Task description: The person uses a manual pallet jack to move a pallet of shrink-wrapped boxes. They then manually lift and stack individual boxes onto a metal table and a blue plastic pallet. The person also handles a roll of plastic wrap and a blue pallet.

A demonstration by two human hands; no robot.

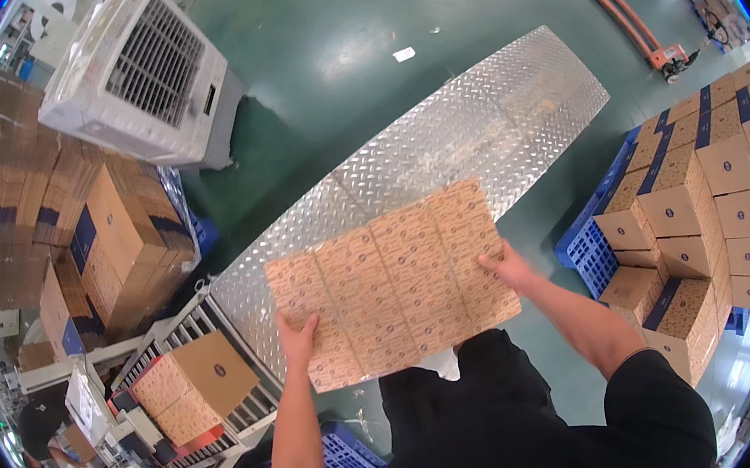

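Note:
A row of patterned tan cartons (390, 283) is held out in front of my body, above the near end of a metal ramp plate. Three seams divide its upper surface; its underside is hidden. My left hand (298, 340) grips the left edge, thumb on top. At the opposite edge, my right hand (508, 269) holds on the same way, its fingers partly hidden beneath. To the left, a pair of similar cartons (215, 372) rests on a roller conveyor (260, 400).
The diamond-patterned metal ramp plate (438, 139) stretches to the far right. Stacked cartons (666, 192) stand on a blue pallet (588, 256) at right. A pale air cooler (149, 75) and more cartons (120, 226) stand at left. An orange pallet jack (638, 28) is farther off.

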